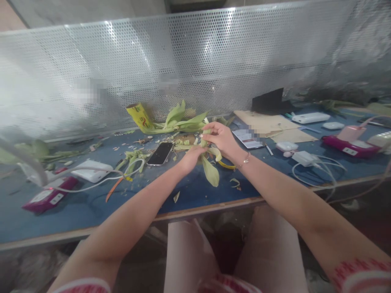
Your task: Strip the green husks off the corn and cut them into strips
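Note:
Near the middle of the blue table, both my hands are closed around a leafy green stalk (210, 171), whose broad leaf hangs down below them. My left hand (192, 158) grips it low, with the fingers partly hidden. Above and to the right, my right hand (220, 139) pinches the stalk's upper part between thumb and fingers. A pale curled strip (216, 154) sticks out beside the right hand. Just behind lie more leafy stalks (177, 120). A black-screened phone (161, 154) rests left of my left hand, beside a pile of green scraps (132, 159).
A perforated metal panel (195, 61) rises behind the table (195, 195). A yellow wrapper (140, 117) leans near it. Magenta power strips (50, 195) with white cables lie at both sides. Brown paper (259, 122), a second phone (248, 138) and a white charger (304, 158) sit on the right.

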`<state>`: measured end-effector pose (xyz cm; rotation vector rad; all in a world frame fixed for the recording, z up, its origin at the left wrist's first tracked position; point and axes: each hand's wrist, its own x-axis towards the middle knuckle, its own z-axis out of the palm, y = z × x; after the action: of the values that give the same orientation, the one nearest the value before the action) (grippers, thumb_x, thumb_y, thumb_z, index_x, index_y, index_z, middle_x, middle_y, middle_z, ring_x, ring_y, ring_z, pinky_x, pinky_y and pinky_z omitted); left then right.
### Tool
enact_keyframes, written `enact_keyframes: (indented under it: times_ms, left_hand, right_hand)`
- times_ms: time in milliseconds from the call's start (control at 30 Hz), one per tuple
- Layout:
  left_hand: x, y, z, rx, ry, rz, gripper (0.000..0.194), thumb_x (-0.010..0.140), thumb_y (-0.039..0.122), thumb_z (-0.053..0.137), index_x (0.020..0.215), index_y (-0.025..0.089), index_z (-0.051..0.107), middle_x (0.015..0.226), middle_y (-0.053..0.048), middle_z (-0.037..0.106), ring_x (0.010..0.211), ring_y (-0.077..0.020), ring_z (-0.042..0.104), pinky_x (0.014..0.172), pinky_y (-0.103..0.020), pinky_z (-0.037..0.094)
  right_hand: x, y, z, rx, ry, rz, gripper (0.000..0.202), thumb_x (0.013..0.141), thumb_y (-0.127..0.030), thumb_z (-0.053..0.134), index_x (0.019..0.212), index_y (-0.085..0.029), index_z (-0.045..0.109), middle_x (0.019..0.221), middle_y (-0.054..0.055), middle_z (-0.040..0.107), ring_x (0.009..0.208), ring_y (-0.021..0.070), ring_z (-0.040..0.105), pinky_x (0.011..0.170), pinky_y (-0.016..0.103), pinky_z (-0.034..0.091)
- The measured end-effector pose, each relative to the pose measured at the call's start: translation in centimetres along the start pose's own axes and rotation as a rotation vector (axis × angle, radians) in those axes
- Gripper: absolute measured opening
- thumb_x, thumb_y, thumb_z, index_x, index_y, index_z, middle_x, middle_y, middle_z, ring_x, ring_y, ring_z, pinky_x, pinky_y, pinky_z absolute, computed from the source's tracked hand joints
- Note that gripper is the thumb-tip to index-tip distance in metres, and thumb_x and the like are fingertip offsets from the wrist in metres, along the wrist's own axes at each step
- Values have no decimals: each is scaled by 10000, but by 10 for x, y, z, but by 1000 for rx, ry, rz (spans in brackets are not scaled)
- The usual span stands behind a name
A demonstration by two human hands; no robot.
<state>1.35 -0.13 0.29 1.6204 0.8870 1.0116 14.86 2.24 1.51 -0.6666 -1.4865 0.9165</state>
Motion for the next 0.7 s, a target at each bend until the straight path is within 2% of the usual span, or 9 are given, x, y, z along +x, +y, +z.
enact_keyframes:
  times_ms: [133, 267, 400, 500, 600, 633, 700]
  left_hand:
    - [0, -2, 0, 16, 9, -3, 311, 723, 378, 539, 533, 152, 638, 515, -28, 548, 475, -113, 405, 516, -277, 296]
    - [1, -6, 4, -180, 13, -68, 267, 739, 387, 530, 642, 162, 636, 612, -46, 613, 562, -153, 518, 558, -289, 370]
    - [6, -9, 4, -311, 103, -119, 190, 738, 347, 533, 785, 184, 619, 661, -33, 633, 634, -166, 570, 578, -277, 424]
    - [8, -10, -2, -297, 161, -103, 124, 734, 272, 511, 767, 186, 594, 655, -24, 617, 633, -149, 565, 562, -256, 419]
    - [8, -11, -6, -246, 151, -71, 72, 663, 150, 506, 703, 180, 558, 624, 5, 571, 589, -117, 527, 531, -230, 386]
    - [8, -11, -6, -213, 150, -57, 104, 627, 108, 512, 696, 176, 552, 613, 18, 552, 577, -107, 512, 525, -222, 376]
    - [7, -11, -5, -148, 175, -35, 183, 576, 45, 536, 712, 166, 556, 611, 34, 537, 574, -95, 498, 533, -213, 374]
  right_hand:
    - [1, 2, 0, 10, 18, 7, 228, 655, -267, 701, 836, -197, 581, 622, -48, 540, 535, 90, 511, 556, 263, 465]
    - [3, 0, -5, 39, -48, 81, 265, 680, -288, 694, 898, -203, 569, 677, -39, 543, 595, 100, 528, 561, 250, 463]
    - [6, -2, -15, 59, -30, 222, 315, 765, -419, 618, 1001, -233, 522, 856, 3, 594, 729, 129, 588, 569, 244, 463]
    - [7, 0, -22, -82, -91, 302, 322, 763, -487, 606, 934, -217, 569, 873, 26, 618, 733, 145, 585, 548, 247, 443]
    - [7, 1, -26, -266, -282, 247, 244, 728, -417, 651, 788, -182, 629, 795, 30, 638, 698, 147, 564, 578, 260, 433]
    - [7, 1, -26, -319, -309, 209, 204, 727, -376, 651, 767, -176, 637, 778, 26, 642, 690, 142, 559, 598, 261, 430]
    - [6, -2, -26, -390, -274, 154, 142, 741, -311, 623, 748, -170, 631, 725, 10, 630, 654, 126, 540, 616, 258, 419]
